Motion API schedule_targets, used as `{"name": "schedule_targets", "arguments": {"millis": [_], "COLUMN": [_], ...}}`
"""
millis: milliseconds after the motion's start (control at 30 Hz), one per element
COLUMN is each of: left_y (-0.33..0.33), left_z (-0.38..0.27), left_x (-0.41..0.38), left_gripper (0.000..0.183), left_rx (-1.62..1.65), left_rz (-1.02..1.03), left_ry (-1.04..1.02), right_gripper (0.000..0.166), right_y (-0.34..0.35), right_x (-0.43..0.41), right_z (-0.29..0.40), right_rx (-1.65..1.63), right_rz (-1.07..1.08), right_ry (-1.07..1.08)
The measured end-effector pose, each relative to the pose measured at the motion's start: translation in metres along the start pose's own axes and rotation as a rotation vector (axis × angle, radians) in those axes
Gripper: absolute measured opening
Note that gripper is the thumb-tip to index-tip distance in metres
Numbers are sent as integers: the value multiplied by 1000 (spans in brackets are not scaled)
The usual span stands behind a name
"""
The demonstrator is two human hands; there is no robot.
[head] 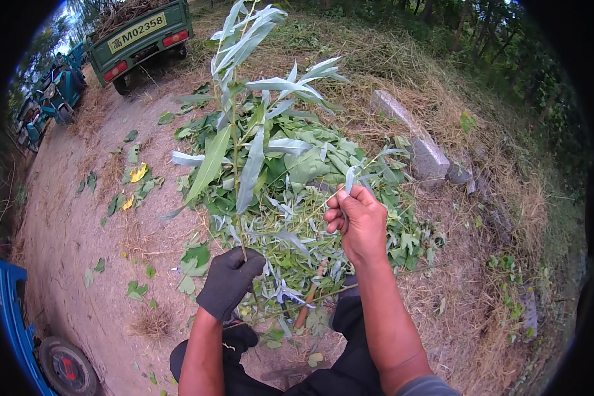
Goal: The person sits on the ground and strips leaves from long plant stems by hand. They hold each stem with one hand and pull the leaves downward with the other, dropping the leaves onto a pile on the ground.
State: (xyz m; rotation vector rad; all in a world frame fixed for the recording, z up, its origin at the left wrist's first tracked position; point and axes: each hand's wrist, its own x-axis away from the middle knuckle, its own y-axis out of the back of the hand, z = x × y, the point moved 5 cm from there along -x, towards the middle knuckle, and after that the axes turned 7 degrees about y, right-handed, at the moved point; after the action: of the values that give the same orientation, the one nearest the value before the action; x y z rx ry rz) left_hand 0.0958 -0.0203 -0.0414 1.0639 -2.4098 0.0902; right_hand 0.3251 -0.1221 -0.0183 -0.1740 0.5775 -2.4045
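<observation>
My left hand (231, 283), in a dark glove, is closed around the lower stem of a leafy willow-like branch (236, 163) that stands upright, its leaves pale underneath. My bare right hand (359, 218) pinches a thin leafy sprig (351, 179) to the right of the branch. Beneath both hands lies a broad heap of cut green leaves (321, 166) and twigs. A tool with a wooden handle (304, 311) lies partly under leaves between my feet, with a bluish-handled tool (288, 297) next to it.
Stone blocks (429, 159) lie at the right of the heap, amid dry grass. A green cart loaded with sticks (141, 39) stands at the upper left, near teal vehicles (59, 91). A blue vehicle's wheel (68, 367) is at the lower left. Loose leaves (137, 173) dot the dirt.
</observation>
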Motion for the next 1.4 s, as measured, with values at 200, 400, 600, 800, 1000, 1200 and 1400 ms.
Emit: {"name": "schedule_targets", "arguments": {"millis": [200,400,600,800,1000,1200,1400], "left_y": [-4,-4,-5,-7,-7,-5,0], "left_z": [-1,0,-1,2,-7,-10,-10], "left_x": [-1,-2,-2,-4,5,10,10], "left_gripper": [21,24,24,22,22,20,23], "left_rx": [21,-6,-26,-71,-62,-30,-33], "left_rz": [-10,8,15,34,65,79,86], "left_ry": [11,14,22,-9,-22,21,-7], "right_gripper": [15,15,11,9,12,10,10], "right_y": [-7,-12,-5,0,2,4,5], "right_x": [4,11,6,4,3,-1,-3], "right_z": [-4,-6,-4,7,20,12,4], "right_rx": [-237,-231,-185,152,851,864,933], "right_rz": [113,151,75,-80,-105,-114,-123], "right_ry": [-120,-204,-168,-48,572,527,500]}}
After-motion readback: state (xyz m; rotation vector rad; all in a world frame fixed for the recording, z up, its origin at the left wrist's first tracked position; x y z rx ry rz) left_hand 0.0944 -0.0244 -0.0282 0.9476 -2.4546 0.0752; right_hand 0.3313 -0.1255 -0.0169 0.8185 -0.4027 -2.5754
